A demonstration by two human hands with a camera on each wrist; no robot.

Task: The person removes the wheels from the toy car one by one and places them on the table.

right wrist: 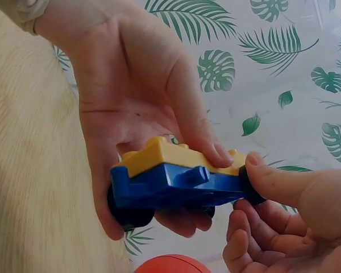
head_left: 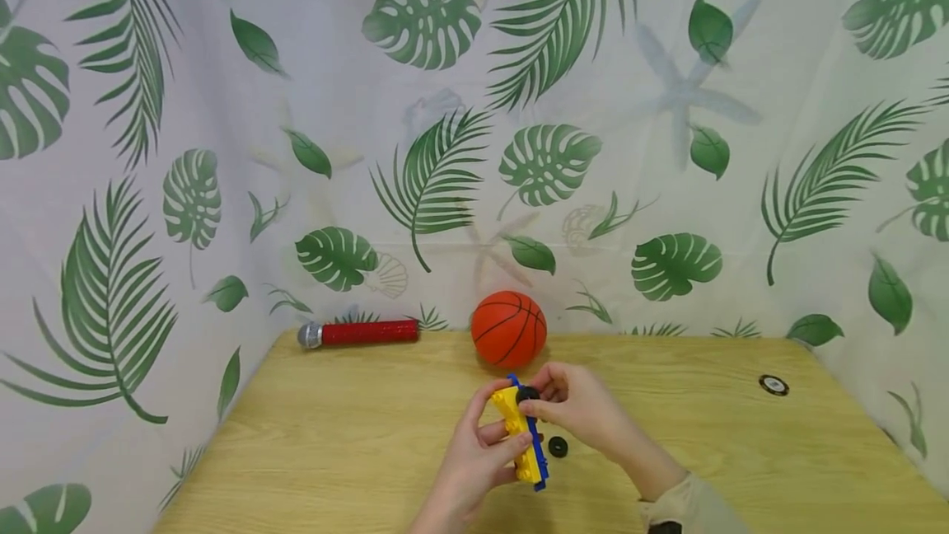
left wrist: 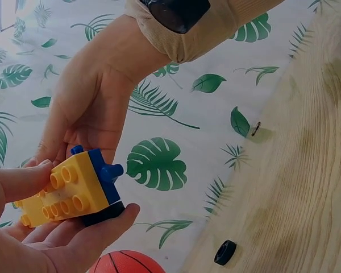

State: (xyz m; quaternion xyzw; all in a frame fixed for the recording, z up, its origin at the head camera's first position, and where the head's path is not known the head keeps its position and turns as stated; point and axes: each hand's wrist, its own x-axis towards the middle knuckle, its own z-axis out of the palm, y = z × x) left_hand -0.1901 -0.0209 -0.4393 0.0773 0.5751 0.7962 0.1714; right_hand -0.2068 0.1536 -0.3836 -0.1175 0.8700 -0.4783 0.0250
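Observation:
A yellow and blue toy car (head_left: 525, 445) built of studded blocks is held above the table, tilted on end in the head view. My left hand (head_left: 472, 458) grips its body between thumb and fingers. With thumb and fingers, my right hand (head_left: 582, 402) pinches a black wheel (head_left: 527, 395) at the car's upper end. One bare blue axle stub (right wrist: 196, 177) sticks out of the blue base in the right wrist view. Another black wheel (left wrist: 105, 213) sits at the base in the left wrist view. A loose black wheel (head_left: 558, 447) lies on the table beside the hands.
An orange basketball (head_left: 509, 329) stands at the table's back edge, just beyond the hands. A red microphone (head_left: 363, 333) with a silver head lies back left. A black and white round disc (head_left: 773, 385) is on the right of the wooden table (head_left: 334, 435). Leaf-patterned cloth hangs behind.

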